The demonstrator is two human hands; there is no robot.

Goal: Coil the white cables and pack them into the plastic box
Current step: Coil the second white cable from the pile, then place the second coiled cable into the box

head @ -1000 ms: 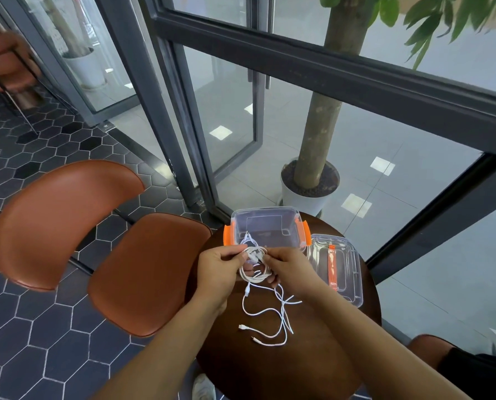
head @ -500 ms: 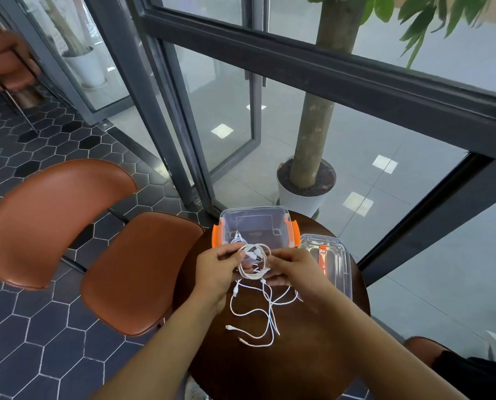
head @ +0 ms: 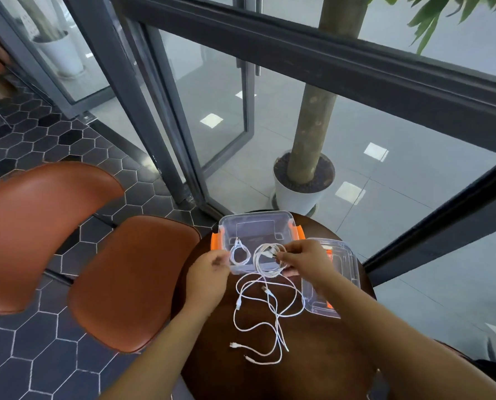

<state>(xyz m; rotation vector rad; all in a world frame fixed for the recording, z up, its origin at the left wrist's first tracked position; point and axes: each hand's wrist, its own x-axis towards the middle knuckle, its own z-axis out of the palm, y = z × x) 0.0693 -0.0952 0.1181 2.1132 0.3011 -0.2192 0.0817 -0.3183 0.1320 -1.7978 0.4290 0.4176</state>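
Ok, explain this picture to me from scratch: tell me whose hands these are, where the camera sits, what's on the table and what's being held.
There is no machine here. A person is working with bare hands, and the single camera is worn on the head, looking forward and down. That is why both arms reach in from the bottom.

On the round dark table stands a clear plastic box with orange clips. Its lid lies to the right, and one small coiled cable already lies inside.

The right hand pinches a second coil of white cable at the box's near edge. The left hand is by the box's near left corner; whether it grips anything is unclear.

Some loose white cables lie tangled nearer the person. A brown chair stands to the left.
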